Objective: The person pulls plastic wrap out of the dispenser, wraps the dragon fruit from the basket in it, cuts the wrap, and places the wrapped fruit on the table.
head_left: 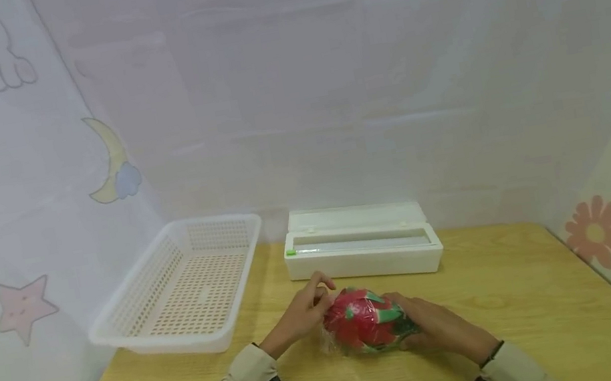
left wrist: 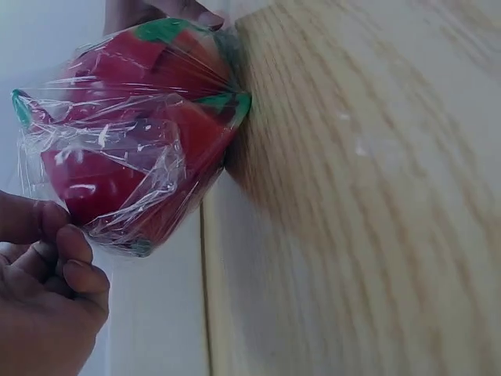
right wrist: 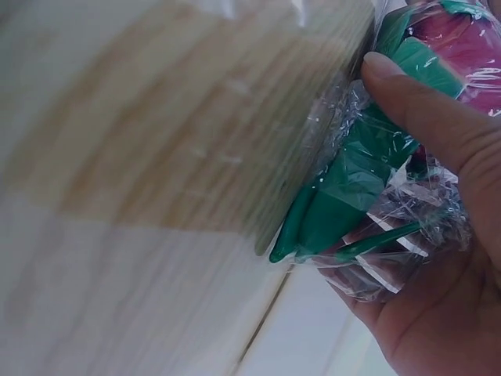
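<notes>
A red dragon fruit (head_left: 357, 320) with green scales sits low over the table, wound in clear plastic wrap (left wrist: 149, 157). My right hand (head_left: 440, 327) grips its leafy end, thumb on one side and palm under the green tips in the right wrist view. At the opposite end, my left hand (head_left: 304, 311) pinches the wrap's edge between thumb and curled fingers, right at the fruit's skin. Loose, crumpled film bunches around the green leaves (right wrist: 344, 184) near the right palm.
Behind the hands stands a long white wrap dispenser box (head_left: 366, 261), its lid raised and a roll inside with a green piece at the left end. A white perforated plastic basket (head_left: 224, 339) is at the left on the wooden table (head_left: 517, 296). Patterned cloth hangs around.
</notes>
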Demonstrator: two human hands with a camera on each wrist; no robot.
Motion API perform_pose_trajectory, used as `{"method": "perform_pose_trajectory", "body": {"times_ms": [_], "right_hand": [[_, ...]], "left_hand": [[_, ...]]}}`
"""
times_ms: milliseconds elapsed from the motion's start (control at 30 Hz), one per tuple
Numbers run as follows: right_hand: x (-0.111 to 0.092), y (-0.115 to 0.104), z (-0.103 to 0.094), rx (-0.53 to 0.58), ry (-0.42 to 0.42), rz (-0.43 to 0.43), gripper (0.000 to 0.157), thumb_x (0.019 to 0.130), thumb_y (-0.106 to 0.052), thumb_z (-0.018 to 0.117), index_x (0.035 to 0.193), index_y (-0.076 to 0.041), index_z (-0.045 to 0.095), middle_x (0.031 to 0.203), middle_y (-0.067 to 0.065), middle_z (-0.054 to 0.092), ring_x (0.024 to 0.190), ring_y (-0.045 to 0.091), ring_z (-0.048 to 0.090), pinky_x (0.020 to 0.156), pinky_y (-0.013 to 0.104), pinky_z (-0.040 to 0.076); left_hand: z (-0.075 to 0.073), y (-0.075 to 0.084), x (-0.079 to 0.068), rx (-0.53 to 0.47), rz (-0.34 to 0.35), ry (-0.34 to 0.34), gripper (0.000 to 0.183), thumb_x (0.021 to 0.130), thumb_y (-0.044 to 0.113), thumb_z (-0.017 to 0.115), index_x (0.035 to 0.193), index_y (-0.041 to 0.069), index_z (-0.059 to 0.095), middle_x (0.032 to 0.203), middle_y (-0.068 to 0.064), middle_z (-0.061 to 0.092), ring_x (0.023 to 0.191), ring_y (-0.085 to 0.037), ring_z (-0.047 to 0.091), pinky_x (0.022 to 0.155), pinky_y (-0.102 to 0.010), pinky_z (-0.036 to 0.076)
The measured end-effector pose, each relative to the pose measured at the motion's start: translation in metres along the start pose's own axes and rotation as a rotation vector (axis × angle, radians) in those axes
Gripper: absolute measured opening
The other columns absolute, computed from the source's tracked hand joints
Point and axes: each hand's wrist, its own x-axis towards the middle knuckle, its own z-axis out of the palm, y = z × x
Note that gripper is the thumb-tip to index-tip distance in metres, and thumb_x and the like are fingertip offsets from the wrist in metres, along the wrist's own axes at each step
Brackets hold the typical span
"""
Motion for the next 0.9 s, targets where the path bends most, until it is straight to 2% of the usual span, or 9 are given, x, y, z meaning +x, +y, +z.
{"method": "perform_pose_trajectory", "body": {"times_ms": [167,233,333,467,567,667,733,833,900], "right_hand": [[0.0,0.001,0.0,-0.009,-0.015,0.022,0.083,0.079,-0.022,0.085,0.146,-0.005,0.039,0.125,0.019,0.061,0.11,0.04,0.06,0.087,0.058,0.051],[0.0,0.002,0.0,-0.008,-0.017,0.032,0.082,0.079,-0.022,0.085,0.146,-0.005,0.039,0.124,0.017,0.061,0.109,0.039,0.061,0.086,0.057,0.052],[0.0,0.003,0.0,0.007,-0.02,0.038,0.081,0.08,-0.023,0.084,0.146,-0.008,0.039,0.124,0.015,0.061,0.109,0.038,0.06,0.086,0.057,0.052],[0.0,0.004,0.0,0.025,-0.023,0.039,0.081,0.081,-0.023,0.084,0.147,-0.01,0.039,0.126,0.015,0.061,0.11,0.038,0.06,0.087,0.058,0.051],[0.0,0.004,-0.001,0.021,-0.017,0.026,0.08,0.08,-0.023,0.084,0.146,-0.01,0.04,0.125,0.014,0.061,0.109,0.037,0.06,0.087,0.057,0.051],[-0.001,0.004,-0.002,0.005,-0.009,0.018,0.08,0.08,-0.024,0.084,0.146,-0.009,0.041,0.124,0.013,0.062,0.108,0.036,0.061,0.086,0.056,0.052],[-0.001,0.004,-0.002,0.005,-0.007,0.02,0.081,0.08,-0.024,0.084,0.146,-0.009,0.041,0.125,0.013,0.061,0.108,0.035,0.061,0.087,0.056,0.052],[-0.001,0.004,-0.002,0.009,-0.01,0.027,0.081,0.08,-0.024,0.084,0.147,-0.008,0.04,0.126,0.014,0.061,0.108,0.035,0.061,0.087,0.056,0.051],[-0.001,0.003,-0.001,0.023,-0.011,0.031,0.081,0.08,-0.023,0.084,0.146,-0.009,0.041,0.126,0.013,0.061,0.108,0.035,0.06,0.086,0.056,0.051]], "left_hand": [[0.0,-0.006,-0.005,-0.308,-0.153,0.074,0.019,0.106,-0.002,0.038,0.123,-0.008,0.034,0.072,-0.004,0.051,0.061,-0.013,0.045,0.059,-0.027,0.04],[0.001,-0.006,-0.006,-0.355,-0.201,0.102,0.021,0.106,0.0,0.039,0.124,-0.008,0.032,0.073,-0.003,0.051,0.062,-0.013,0.043,0.06,-0.027,0.037],[0.004,-0.005,-0.005,-0.34,-0.246,0.135,0.021,0.104,-0.001,0.04,0.124,-0.006,0.036,0.07,-0.002,0.05,0.059,-0.013,0.04,0.056,-0.026,0.034],[0.01,-0.004,-0.005,-0.179,-0.236,0.164,0.016,0.102,0.001,0.045,0.116,-0.004,0.046,0.064,-0.001,0.05,0.055,-0.01,0.042,0.052,-0.023,0.037],[0.014,-0.004,-0.007,-0.041,-0.204,0.189,0.011,0.103,0.009,0.05,0.107,0.0,0.052,0.062,0.0,0.053,0.055,-0.008,0.046,0.051,-0.021,0.04],[0.016,-0.006,-0.009,0.112,-0.149,0.212,0.013,0.104,0.016,0.054,0.098,0.005,0.057,0.063,0.003,0.054,0.056,-0.005,0.047,0.05,-0.021,0.04],[0.015,-0.006,-0.01,0.289,-0.078,0.215,0.016,0.104,0.019,0.056,0.091,0.009,0.059,0.066,0.005,0.053,0.061,-0.005,0.046,0.054,-0.021,0.041],[0.011,0.0,-0.012,0.562,0.047,0.22,0.019,0.103,0.02,0.058,0.086,0.013,0.064,0.077,0.005,0.059,0.075,-0.009,0.051,0.066,-0.026,0.047],[0.006,0.007,-0.016,0.647,0.072,0.161,0.024,0.105,0.025,0.053,0.091,0.014,0.069,0.088,0.004,0.066,0.09,-0.014,0.055,0.08,-0.032,0.05]]}}
